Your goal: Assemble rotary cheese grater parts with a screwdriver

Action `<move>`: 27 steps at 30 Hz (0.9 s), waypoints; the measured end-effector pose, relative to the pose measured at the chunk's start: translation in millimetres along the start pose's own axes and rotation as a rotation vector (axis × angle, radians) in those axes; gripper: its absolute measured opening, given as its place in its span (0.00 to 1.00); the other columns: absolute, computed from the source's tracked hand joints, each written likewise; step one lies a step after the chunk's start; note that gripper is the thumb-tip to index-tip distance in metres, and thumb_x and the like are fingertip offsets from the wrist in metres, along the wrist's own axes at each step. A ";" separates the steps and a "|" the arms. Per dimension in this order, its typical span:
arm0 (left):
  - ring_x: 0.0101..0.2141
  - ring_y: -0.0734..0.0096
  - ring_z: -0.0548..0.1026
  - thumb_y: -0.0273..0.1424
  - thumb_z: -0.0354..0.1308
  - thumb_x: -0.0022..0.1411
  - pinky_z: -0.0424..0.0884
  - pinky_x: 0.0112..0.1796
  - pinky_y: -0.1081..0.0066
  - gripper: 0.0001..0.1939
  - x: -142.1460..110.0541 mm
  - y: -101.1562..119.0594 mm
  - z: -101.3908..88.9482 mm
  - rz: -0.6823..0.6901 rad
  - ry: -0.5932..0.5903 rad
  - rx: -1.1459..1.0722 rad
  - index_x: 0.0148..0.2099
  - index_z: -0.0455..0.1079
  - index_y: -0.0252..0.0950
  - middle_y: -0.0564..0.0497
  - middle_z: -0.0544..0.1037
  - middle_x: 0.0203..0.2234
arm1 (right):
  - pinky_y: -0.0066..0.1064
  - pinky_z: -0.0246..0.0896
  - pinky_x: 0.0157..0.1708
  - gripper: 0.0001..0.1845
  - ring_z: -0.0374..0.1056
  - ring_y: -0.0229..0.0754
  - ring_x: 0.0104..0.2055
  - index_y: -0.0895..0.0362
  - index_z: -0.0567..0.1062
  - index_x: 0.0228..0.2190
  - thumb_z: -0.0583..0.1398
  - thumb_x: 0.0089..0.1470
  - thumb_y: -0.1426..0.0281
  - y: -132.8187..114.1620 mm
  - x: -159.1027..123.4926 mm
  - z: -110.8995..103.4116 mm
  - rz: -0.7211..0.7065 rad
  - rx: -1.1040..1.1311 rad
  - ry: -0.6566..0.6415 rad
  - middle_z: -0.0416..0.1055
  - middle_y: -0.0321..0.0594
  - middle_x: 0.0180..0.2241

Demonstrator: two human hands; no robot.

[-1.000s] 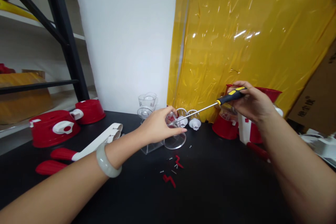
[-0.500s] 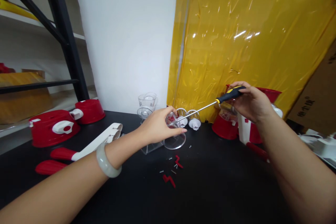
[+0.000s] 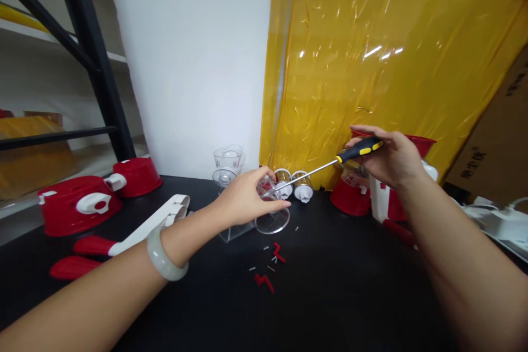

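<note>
Black-and-yellow-handled steel screwdriver (image 3: pixel 359 149): handle pinched by right hand (image 3: pixel 394 160). Clear plastic round-flanged part (image 3: pixel 270 224): clasped in left hand (image 3: pixel 244 198). 2 red zigzag pieces (image 3: pixel 264 280): on black tabletop (image 3: pixel 350 297).

Right of centre in the frame, the screwdriver (image 3: pixel 358 149) has turned about its own length: the yellow patches on its handle, which lay along the upper edge half a second ago, now face the camera. The right hand (image 3: pixel 391 158) has opened its grip, its upper fingers now straighter, reaching further left above the handle. The whole scene has slid slightly left, bringing more of the white plug (image 3: pixel 501 224) in at the right edge.
</note>
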State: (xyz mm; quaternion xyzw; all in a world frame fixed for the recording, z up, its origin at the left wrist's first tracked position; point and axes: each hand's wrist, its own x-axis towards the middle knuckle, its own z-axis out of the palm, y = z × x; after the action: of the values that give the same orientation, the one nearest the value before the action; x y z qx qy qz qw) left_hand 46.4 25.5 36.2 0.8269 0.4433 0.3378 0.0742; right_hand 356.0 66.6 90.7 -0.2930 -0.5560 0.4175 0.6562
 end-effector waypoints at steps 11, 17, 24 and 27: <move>0.33 0.64 0.73 0.53 0.63 0.50 0.66 0.35 0.66 0.27 4.0 -0.3 -7.3 0.013 -0.029 0.009 0.45 0.67 0.41 0.50 0.77 0.34 | 0.24 0.52 0.18 0.05 0.60 0.34 0.22 0.53 0.73 0.27 0.62 0.45 0.66 -2.5 -17.4 1.2 -0.004 -0.189 0.225 0.65 0.32 0.22; 0.35 0.63 0.73 0.53 0.63 0.48 0.66 0.36 0.66 0.28 5.0 -3.1 -8.1 0.099 -0.099 0.068 0.44 0.68 0.40 0.50 0.77 0.35 | 0.28 0.51 0.15 0.21 0.57 0.35 0.17 0.54 0.67 0.23 0.55 0.52 0.49 10.7 -65.2 -3.2 0.104 -0.027 0.261 0.63 0.34 0.17; 0.38 0.60 0.74 0.51 0.63 0.49 0.65 0.37 0.67 0.29 1.5 5.0 -11.4 0.191 -0.195 0.141 0.47 0.68 0.38 0.47 0.77 0.39 | 0.25 0.47 0.14 0.19 0.53 0.31 0.16 0.52 0.65 0.25 0.66 0.42 0.55 41.6 -101.2 -18.9 -0.006 -0.085 0.379 0.58 0.27 0.17; 0.40 0.58 0.74 0.52 0.62 0.50 0.65 0.38 0.66 0.30 -2.4 8.1 -13.6 0.172 -0.213 0.157 0.49 0.67 0.38 0.46 0.77 0.40 | 0.25 0.57 0.21 0.15 0.61 0.33 0.24 0.52 0.65 0.29 0.66 0.40 0.63 46.5 -104.7 -15.2 0.013 0.117 0.384 0.65 0.29 0.25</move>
State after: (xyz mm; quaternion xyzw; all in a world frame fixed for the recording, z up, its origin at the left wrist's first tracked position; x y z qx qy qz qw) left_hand 42.5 16.4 48.7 0.8963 0.3853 0.2177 0.0268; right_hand 357.0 -1.3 -2.7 -0.3322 -0.3933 0.3899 0.7635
